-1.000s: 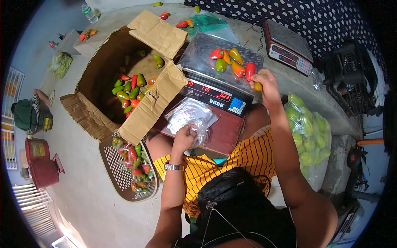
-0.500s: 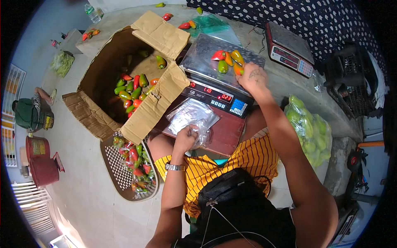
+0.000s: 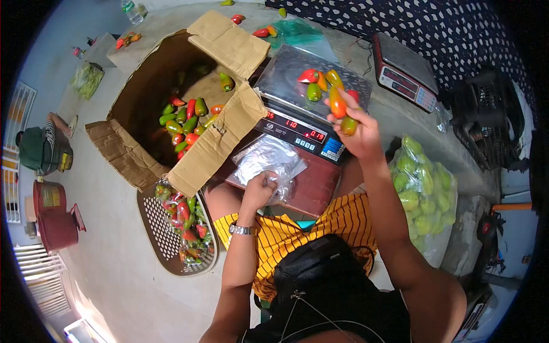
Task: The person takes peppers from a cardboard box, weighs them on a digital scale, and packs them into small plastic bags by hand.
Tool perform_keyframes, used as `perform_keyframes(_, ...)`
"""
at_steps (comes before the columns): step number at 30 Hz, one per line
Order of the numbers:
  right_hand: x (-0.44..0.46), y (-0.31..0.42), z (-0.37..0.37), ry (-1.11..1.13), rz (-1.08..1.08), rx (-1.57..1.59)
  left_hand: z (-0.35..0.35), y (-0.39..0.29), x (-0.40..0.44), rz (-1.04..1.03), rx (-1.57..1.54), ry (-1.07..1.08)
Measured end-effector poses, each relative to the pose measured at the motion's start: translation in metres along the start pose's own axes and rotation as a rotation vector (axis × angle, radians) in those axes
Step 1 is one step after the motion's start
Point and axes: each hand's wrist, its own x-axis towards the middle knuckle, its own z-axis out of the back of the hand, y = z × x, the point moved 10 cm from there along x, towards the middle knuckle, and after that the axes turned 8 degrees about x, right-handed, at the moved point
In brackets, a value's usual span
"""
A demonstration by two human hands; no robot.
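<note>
My right hand [image 3: 366, 134] is raised over the near right corner of the digital scale [image 3: 280, 68], its fingers closed around bell peppers [image 3: 338, 104], one orange-red and one green-brown. A red pepper shows behind the fingers; whether it is held I cannot tell. Several more peppers [image 3: 314, 92], red, orange, yellow and green, lie on the metal pan. The red display [image 3: 291, 124] reads 1.10 and 0.19. My left hand [image 3: 259, 191] pinches the near edge of clear plastic bags [image 3: 266, 157], which lie on a dark red surface [image 3: 314, 194] in front of the scale.
Left of the scale an open cardboard box [image 3: 128, 148] holds loose peppers. Below it is a basket [image 3: 151, 228] with bagged peppers. A bag of green vegetables [image 3: 420, 194] stands at right, near a second scale [image 3: 406, 63]. Another person [image 3: 43, 148] is far left.
My right hand has lifted off the pan toward me with peppers in it. The last figure on the display went from 0.23 to 0.19. My left hand stays on the bags.
</note>
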Motion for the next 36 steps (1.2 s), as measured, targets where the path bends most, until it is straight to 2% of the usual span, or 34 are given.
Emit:
perform_keyframes(2, 0.017, -0.021, -0.036, 0.072, -0.063, 0.122, 0.001, -0.001, -0.002, -0.008, 0.02, -0.001)
perform_keyframes(5, 0.066, -0.048, -0.069, 0.063, -0.101, 0.05, -0.003, 0.01, -0.003, 0.021, -0.012, 0.008)
perform_keyframes(6, 0.09, -0.06, -0.083, 0.16, -0.165, 0.053, -0.003, 0.013, -0.005, 0.036, -0.036, 0.014)
perform_keyframes(7, 0.104, -0.069, -0.103, 0.125, -0.179, -0.006, -0.003, 0.013, -0.007, 0.052, -0.062, 0.019)
perform_keyframes(9, 0.145, -0.096, -0.123, 0.152, -0.195, -0.19, 0.001, 0.012, -0.01, 0.056, -0.078, 0.006)
perform_keyframes(11, 0.176, -0.115, -0.141, 0.004, -0.111, -0.496, -0.003, 0.017, -0.008, 0.053, -0.126, -0.001)
perform_keyframes(13, 0.216, -0.157, -0.152, 0.061, -0.119, -0.61, -0.008, 0.024, -0.003, 0.065, -0.162, 0.009)
perform_keyframes(15, 0.243, -0.184, -0.15, -0.059, -0.007, -1.133, -0.004, 0.013, -0.006, 0.08, -0.198, 0.024)
perform_keyframes(17, 0.262, -0.236, -0.15, -0.069, 0.044, -1.243, 0.001, 0.003, -0.005, 0.068, -0.156, 0.015)
perform_keyframes(19, 0.248, -0.28, -0.16, -0.017, -0.15, -1.431, 0.001, 0.003, -0.005, 0.014, -0.145, -0.021)
perform_keyframes(22, 0.218, -0.351, -0.187, 0.435, -0.71, -0.933, 0.0, 0.01, -0.004, 0.002, 0.006, -0.016)
perform_keyframes(25, 0.262, -0.31, -0.187, 0.223, -0.227, -1.419, 0.003, 0.0, -0.005, 0.001, 0.009, -0.018)
perform_keyframes(26, 0.276, -0.307, -0.177, 0.214, -0.137, -1.452, 0.004, -0.003, -0.006, -0.014, -0.007, -0.026)
perform_keyframes(27, 0.29, -0.308, -0.173, 0.311, -0.036, -1.599, 0.006, -0.006, -0.008, -0.03, -0.022, -0.034)
perform_keyframes(29, 0.29, -0.306, -0.163, 0.433, -0.023, -1.726, 0.008, -0.008, -0.01, -0.003, 0.003, -0.002)
perform_keyframes(31, 0.278, -0.329, -0.162, 0.581, -0.101, -1.919, 0.01, -0.011, -0.008, 0.009, 0.031, 0.021)
perform_keyframes(32, 0.269, -0.339, -0.16, 0.656, -0.15, -2.015, 0.008, -0.01, -0.006, -0.048, 0.005, -0.014)
perform_keyframes(35, 0.259, -0.339, -0.157, 0.605, -0.22, -2.17, -0.009, 0.015, -0.001, -0.011, 0.01, 0.032)
perform_keyframes(36, 0.253, -0.337, -0.157, 0.616, -0.23, -2.18, -0.007, 0.013, 0.0, -0.056, 0.06, -0.011)
